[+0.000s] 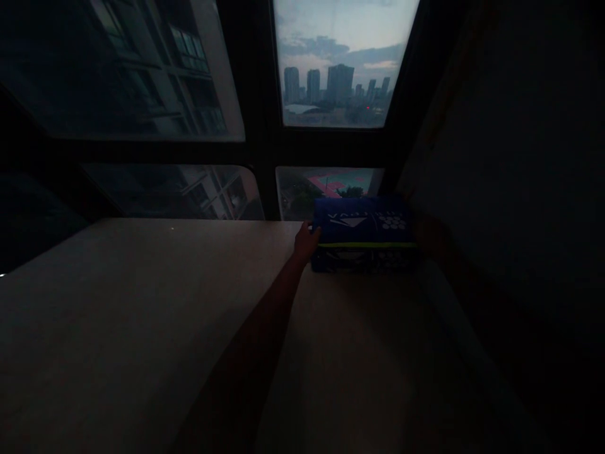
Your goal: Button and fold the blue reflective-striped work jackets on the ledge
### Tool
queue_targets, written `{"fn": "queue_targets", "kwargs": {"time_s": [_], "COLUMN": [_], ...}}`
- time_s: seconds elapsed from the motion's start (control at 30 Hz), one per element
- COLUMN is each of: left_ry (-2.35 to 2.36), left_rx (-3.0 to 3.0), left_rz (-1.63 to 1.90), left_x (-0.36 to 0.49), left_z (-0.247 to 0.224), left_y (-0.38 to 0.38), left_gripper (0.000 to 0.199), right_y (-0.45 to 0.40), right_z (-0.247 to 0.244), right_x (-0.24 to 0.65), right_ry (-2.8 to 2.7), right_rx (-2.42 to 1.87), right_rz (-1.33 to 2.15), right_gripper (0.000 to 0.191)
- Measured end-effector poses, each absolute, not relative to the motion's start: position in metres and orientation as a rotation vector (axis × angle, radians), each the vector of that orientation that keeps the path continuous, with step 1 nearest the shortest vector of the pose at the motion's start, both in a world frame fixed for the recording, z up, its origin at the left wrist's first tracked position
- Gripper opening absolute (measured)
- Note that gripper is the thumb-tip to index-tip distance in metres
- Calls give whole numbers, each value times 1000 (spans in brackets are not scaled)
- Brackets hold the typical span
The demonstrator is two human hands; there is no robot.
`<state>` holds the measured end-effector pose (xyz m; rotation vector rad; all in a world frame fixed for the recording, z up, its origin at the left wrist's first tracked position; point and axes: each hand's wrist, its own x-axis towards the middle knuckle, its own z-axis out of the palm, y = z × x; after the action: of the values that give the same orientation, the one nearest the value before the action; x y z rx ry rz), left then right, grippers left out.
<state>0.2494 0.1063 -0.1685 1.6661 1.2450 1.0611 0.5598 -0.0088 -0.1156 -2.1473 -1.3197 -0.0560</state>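
In the head view, taking the middle of the scene as the clock's hub, a bare left forearm rises from about 7 o'clock over a pale, dimly lit ledge (142, 302) that spreads from 9 round to 5 o'clock. It ends just beside the hub in the left hand (307, 243), partly closed, its thumb on the near side and its fingers bent against the left end of a blue pack (363, 221). The pack lies at 3 o'clock, box-shaped, on the ledge's far edge, with pale lettering and a yellow-green line along its near edge. The right arm comes in from 4 o'clock; the right hand (432, 238) is at the pack's right end, too dark to tell how far it is open or whether it grips. A shadowed wall (510, 157) stands at 2 o'clock. Beyond the pack is a dark window frame (259, 151). Outside, a building (189, 53) shows between 10 and 11 o'clock, a pink-and-green ground (338, 181) at 1, and distant towers (340, 83) under cloud between 12 and 1.
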Motion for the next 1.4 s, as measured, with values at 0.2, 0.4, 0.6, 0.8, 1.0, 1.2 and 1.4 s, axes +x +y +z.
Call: {"fn": "queue_targets", "kwargs": {"time_s": [0.2, 0.4, 0.6, 0.8, 1.0, 1.2, 1.4], "left_ry": [1278, 1224, 1456, 1600, 1508, 1487, 1490], "left_rx": [1689, 1852, 1924, 2113, 2415, 2387, 2471], "left_rz": [995, 789, 676, 716, 755, 808, 841], "left_x": [209, 144, 56, 58, 87, 80, 81], "left_z": [-201, -256, -280, -277, -274, -279, -284], "left_y": [9, -128, -198, -215, -216, -218, -221], "left_gripper": [30, 26, 32, 30, 21, 23, 21], "right_y": [-72, -173, -245, -264, -245, -227, -234], "right_z": [-177, -278, -299, -298, -282, -277, -285], "right_x": [480, 334, 265, 258, 242, 223, 229], "right_ry": [-1336, -1285, -1596, -1894, -1901, -1968, -1944], "right_rx": [-1906, -1700, -1645, -1628, -1742, -1718, -1661], "right_rz": [-214, 456, 463, 290, 268, 274, 283], "right_gripper": [45, 46, 40, 35, 28, 25, 30]}}
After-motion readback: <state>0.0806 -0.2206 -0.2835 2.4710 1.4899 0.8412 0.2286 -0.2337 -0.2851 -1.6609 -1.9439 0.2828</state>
